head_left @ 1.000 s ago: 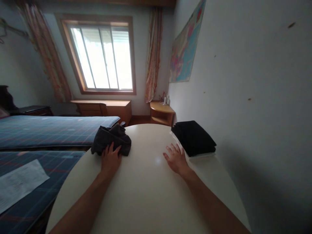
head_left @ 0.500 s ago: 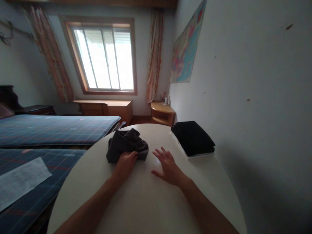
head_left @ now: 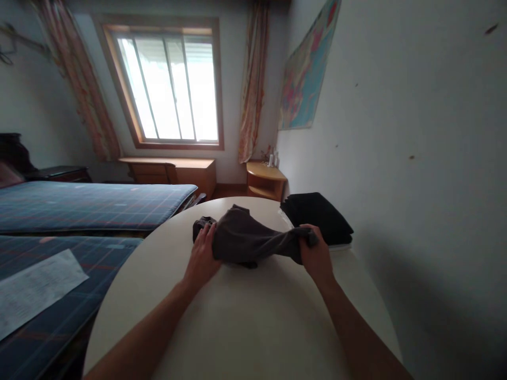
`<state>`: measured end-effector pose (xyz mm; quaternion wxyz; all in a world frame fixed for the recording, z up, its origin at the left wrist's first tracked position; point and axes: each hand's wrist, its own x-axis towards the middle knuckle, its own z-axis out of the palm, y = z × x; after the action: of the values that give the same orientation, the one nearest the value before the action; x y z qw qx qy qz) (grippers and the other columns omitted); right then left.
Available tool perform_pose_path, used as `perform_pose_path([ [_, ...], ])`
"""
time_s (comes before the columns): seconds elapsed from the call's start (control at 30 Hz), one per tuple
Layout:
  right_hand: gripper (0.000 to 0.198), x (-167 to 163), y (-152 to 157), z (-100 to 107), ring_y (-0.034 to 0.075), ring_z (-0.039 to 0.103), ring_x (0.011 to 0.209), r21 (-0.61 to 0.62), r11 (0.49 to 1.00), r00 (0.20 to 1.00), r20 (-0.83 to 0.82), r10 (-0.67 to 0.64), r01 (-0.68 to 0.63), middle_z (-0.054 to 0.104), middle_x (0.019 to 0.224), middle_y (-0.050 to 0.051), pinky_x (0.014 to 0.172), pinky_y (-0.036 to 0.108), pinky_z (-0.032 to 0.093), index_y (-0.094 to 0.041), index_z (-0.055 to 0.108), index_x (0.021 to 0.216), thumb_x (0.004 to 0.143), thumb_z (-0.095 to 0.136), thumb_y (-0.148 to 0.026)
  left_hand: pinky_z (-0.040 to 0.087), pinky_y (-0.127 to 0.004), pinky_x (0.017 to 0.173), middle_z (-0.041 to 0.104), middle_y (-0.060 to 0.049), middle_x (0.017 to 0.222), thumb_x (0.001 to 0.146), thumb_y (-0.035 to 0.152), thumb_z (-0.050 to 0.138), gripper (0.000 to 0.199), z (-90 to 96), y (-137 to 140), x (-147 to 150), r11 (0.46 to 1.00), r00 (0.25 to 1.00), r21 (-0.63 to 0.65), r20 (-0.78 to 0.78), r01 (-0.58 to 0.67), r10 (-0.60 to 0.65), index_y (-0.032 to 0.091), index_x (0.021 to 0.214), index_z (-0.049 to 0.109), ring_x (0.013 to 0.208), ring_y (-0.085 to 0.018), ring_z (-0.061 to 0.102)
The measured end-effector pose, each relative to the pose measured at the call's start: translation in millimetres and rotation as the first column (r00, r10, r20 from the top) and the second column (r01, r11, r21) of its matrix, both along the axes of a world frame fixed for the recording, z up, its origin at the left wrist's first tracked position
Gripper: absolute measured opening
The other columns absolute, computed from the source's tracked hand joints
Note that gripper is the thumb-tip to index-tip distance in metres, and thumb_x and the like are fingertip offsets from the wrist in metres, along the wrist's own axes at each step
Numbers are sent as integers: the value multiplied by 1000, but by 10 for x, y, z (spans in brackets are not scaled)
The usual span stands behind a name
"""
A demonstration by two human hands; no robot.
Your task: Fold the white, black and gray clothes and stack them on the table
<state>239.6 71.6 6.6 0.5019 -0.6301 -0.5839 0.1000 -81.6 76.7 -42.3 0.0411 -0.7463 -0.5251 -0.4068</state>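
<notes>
A dark grey piece of clothing (head_left: 249, 235), its exact kind hard to make out, stretches crumpled across the round white table. My right hand (head_left: 317, 256) is closed round its right end, which is pulled into a twisted strip. At the bunched left part, my left hand (head_left: 202, 253) grips the cloth, fingers over the top and the thumb hidden. Just beyond my right hand lies a stack of folded black cloth (head_left: 317, 211), with a white layer at the bottom.
The round white table (head_left: 237, 327) stands close to the wall (head_left: 435, 211) on the right. Beds with blue plaid mattresses (head_left: 99, 206) lie to the left, a printed sheet of paper (head_left: 35, 290) on the nearer one. A small corner shelf (head_left: 265, 171) stands beyond the table.
My right hand has moved from the bare tabletop onto the clothing and taken hold of one end. The clothing has gone from a bunched heap to a shape drawn out rightward.
</notes>
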Motion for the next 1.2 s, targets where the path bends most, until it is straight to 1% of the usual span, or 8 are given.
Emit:
perform_pose_path([
  [0.13, 50, 53, -8, -29, 28, 58, 119, 114, 983, 984, 127, 128, -142, 61, 128, 14, 102, 43, 44, -20, 50, 130, 81, 49, -28, 39, -44, 113, 58, -10, 138, 69, 2, 44, 77, -122, 102, -17, 967, 981, -172, 71, 188, -178, 19, 144, 47, 132, -27, 50],
  [0.27, 60, -129, -131, -29, 28, 33, 144, 80, 872, 817, 402, 415, -482, 37, 155, 12, 117, 48, 26, -22, 41, 144, 86, 48, -31, 33, -45, 118, 47, -8, 149, 63, -2, 41, 88, -81, 1, 132, 952, 961, -133, 20, 276, -276, 22, 148, 43, 139, -24, 41],
  [0.37, 72, -293, -205, -44, 31, 19, 149, -27, 856, 704, 555, 443, -517, 23, 162, 10, 119, 55, 17, -25, 33, 150, 86, 57, -44, 32, -47, 118, 38, -6, 156, 66, 0, 45, 89, 19, -173, 256, 899, 895, -140, -111, 416, -432, 27, 151, 39, 144, -25, 33],
  [0.5, 40, -340, -161, -100, 33, 23, 148, -44, 874, 675, 617, 405, -484, 44, 152, 9, 117, 59, 17, -25, 61, 118, 84, 64, -45, 36, -46, 116, 43, -5, 153, 76, 9, 51, 79, 159, -329, 313, 806, 778, -194, -214, 559, -591, 29, 151, 37, 139, -26, 40],
  [0.7, 22, -181, -61, -60, 22, 65, 97, -101, 887, 807, 380, 452, -450, 71, 100, 7, 97, 43, 44, -22, 60, 93, 96, 42, -34, 28, -52, 118, 36, -13, 156, 94, 23, 46, 63, -4, -44, 119, 995, 994, 5, -57, 95, -94, 22, 154, 29, 147, -30, 27],
  [0.87, 32, 32, -102, 53, 17, 54, 63, 2, 937, 932, 101, 349, -351, 54, 64, -2, 61, 29, 43, -25, 45, 72, 95, 36, -45, 38, -55, 108, 43, -25, 148, 86, 33, 62, 86, -324, 277, -202, 963, 975, -153, 7, -220, 224, 10, 156, 16, 138, -37, 41],
  [1.07, 56, 233, -62, 39, 17, 54, 55, -87, 877, 878, -125, 462, -473, 56, 58, -1, 56, 29, 46, -21, 61, 84, 96, 24, -61, 46, -45, 99, 69, -14, 115, 85, 25, 61, 75, -299, 334, -263, 946, 983, -302, 98, -117, 153, 13, 151, 28, 109, -29, 65],
  [1.2, 57, 164, -23, -83, 27, 63, 111, -212, 840, 847, 84, 524, -499, 66, 125, 11, 96, 41, 49, -21, 59, 128, 86, 56, -60, 51, -40, 95, 68, -8, 110, 82, 9, 49, 53, -160, 237, -99, 981, 979, -192, 206, 33, 7, 20, 133, 50, 103, -23, 66],
])
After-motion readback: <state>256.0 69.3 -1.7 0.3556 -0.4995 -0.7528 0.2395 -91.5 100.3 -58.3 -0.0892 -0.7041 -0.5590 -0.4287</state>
